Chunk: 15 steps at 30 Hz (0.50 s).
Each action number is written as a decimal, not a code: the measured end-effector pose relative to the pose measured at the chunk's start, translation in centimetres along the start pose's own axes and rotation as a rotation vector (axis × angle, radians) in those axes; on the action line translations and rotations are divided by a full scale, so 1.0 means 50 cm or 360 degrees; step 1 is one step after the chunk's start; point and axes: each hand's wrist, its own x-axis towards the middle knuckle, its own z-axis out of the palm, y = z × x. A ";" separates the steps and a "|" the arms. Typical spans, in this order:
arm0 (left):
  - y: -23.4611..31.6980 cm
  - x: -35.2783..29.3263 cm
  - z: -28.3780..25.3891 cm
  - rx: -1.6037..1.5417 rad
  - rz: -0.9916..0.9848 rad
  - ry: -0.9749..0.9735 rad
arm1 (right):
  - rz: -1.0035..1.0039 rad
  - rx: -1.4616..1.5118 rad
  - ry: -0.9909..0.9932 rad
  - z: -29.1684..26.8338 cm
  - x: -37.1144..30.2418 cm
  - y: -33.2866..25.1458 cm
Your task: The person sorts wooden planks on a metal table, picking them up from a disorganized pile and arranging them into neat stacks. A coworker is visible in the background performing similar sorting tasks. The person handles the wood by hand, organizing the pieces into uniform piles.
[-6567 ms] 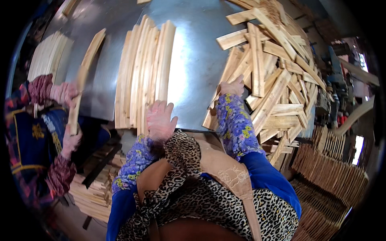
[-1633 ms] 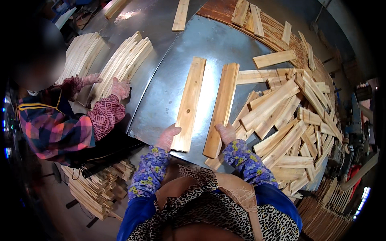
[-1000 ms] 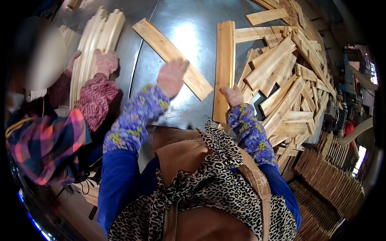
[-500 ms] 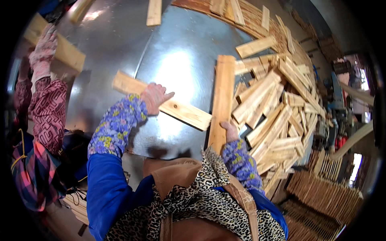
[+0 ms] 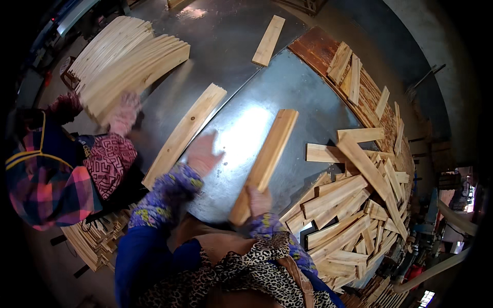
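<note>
My right hand is closed around the lower end of a thick wooden board, which slants up and away over the metal table. My left hand, somewhat blurred, hovers over the table with fingers spread and nothing in it. Just left of it lies another wooden board with a dark knot, apart from my fingers. A shorter wooden board rests farther off on the metal.
A big heap of loose boards covers the table's right side. More boards lie on a worn brown panel beyond. At left, a co-worker's gloved hand is at a neat stack of boards.
My left hand has let go of the knotted board, which now lies farther left and points away from me. My right hand has brought its board leftward. The view has turned left.
</note>
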 end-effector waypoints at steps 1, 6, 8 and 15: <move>0.068 -0.027 0.013 -0.0328 -0.0080 -0.0388 | -0.0015 -0.0658 -0.0092 0.022 -0.015 -0.017; 0.091 -0.060 0.149 -0.0925 -0.0049 -0.0612 | -0.0535 -0.1306 -0.1320 -0.045 0.079 -0.157; 0.086 -0.094 0.202 -0.0513 0.0168 0.0066 | -0.1065 -0.1713 -0.0648 -0.171 0.157 -0.252; 0.127 -0.070 0.201 -0.0438 -0.0050 -0.0279 | -0.1114 -0.2865 0.0366 -0.678 0.482 -0.466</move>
